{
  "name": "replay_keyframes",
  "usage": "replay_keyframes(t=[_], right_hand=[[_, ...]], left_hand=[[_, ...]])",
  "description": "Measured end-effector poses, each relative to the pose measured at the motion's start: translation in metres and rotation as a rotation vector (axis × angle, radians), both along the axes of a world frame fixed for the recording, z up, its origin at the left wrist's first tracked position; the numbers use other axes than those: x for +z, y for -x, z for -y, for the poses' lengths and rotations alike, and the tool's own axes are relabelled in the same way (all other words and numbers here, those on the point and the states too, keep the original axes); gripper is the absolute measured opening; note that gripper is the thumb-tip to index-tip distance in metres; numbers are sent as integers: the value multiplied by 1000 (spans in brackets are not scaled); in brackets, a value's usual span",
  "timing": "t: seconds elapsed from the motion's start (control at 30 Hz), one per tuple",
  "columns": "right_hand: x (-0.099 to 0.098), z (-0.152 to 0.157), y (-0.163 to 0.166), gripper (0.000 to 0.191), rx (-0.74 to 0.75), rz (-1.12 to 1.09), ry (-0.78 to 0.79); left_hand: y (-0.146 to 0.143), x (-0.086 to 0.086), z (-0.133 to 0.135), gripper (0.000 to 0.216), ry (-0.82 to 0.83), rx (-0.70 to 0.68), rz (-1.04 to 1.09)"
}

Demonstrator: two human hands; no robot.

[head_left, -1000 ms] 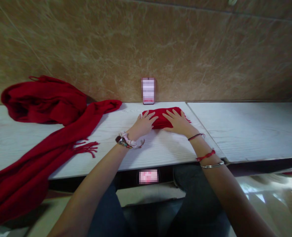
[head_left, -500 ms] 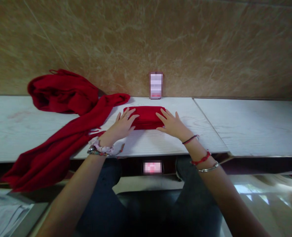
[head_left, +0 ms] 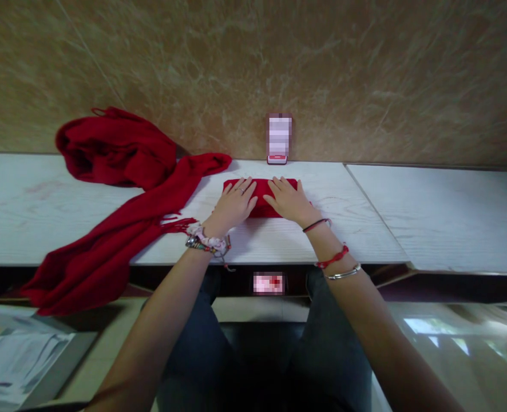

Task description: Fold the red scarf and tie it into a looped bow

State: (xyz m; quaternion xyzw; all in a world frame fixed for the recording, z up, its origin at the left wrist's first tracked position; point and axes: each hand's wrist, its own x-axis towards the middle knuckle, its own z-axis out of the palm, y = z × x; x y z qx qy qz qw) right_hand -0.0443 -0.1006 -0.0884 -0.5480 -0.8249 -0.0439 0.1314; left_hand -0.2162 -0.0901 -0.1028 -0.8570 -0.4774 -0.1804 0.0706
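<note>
The left hand [head_left: 235, 200] and the right hand [head_left: 288, 199] both lay palm down on a small folded red scarf [head_left: 260, 194], fingers stretched out and slightly spread, neither one gripping or pinching the cloth. The hands sat side by side, near each other but not touching, with a strip of red showing between them and a little more at each outer end. The folded scarf rested flat on the white table [head_left: 43, 212], toward its far edge, just in front of a phone [head_left: 279, 139] that stood upright against the brown stone wall [head_left: 365, 74]. A ring [head_left: 240, 189] showed on one finger of the left hand, and a pale scrunchie [head_left: 206, 239] with beaded bands circled that wrist. The right wrist carried a dark cord, a red cord [head_left: 333, 257] and a thin metal bangle [head_left: 343, 273]. To the left of the hands a second, loose red scarf [head_left: 120, 229] ran slantwise over the table, its far end close to the folded one and its near end hanging over the table's front edge; some of its fringe [head_left: 176, 222] lay just beside the left wrist. Behind it a heap of red cloth [head_left: 116, 149] leaned by the wall. A second white tabletop [head_left: 442, 212] joined on the right. Below the table edge were the person's legs in dark jeans [head_left: 322, 343], and some papers [head_left: 17, 366] lay low on the left.
</note>
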Motion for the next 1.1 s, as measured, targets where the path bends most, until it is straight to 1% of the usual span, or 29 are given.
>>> replay_keyframes(t=[0.07,0.13,0.3,0.37,0.47,0.53,0.6,0.67,0.73,0.8,0.87,0.97,1.1], right_hand=[[-3,-4,-4,50,3,15,62],[-4,-6,-11,50,-7,13,99],[-5,-10,-39,51,-131,-57,229],[-6,-11,-51,51,-193,-84,172],[-2,-10,-58,56,-255,-130,-53],[3,-6,-52,58,-224,-143,-166],[5,-2,-40,57,-116,-117,-200],[1,0,-27,57,10,-66,-158],[-6,0,-19,59,84,-16,-71],[-14,-2,-16,63,103,19,8],[-18,-4,-18,68,100,36,51],[-16,-4,-27,73,71,43,81],[-12,-4,-39,78,42,38,124]], left_hand=[[0,-5,-4,50,49,15,-44],[1,-7,-6,51,64,22,-58],[6,-2,-5,53,94,27,-52],[7,2,-2,55,59,9,-40],[8,9,2,55,-25,-34,-20],[9,12,4,55,-53,-53,-15],[10,12,3,62,-28,-72,-36],[13,9,1,76,34,-90,-85],[15,3,-3,87,80,-105,-124],[17,-2,-7,88,83,-111,-132],[19,-5,-8,83,74,-115,-127],[22,-5,-9,78,74,-131,-123],[25,-4,-12,78,81,-181,-96]])
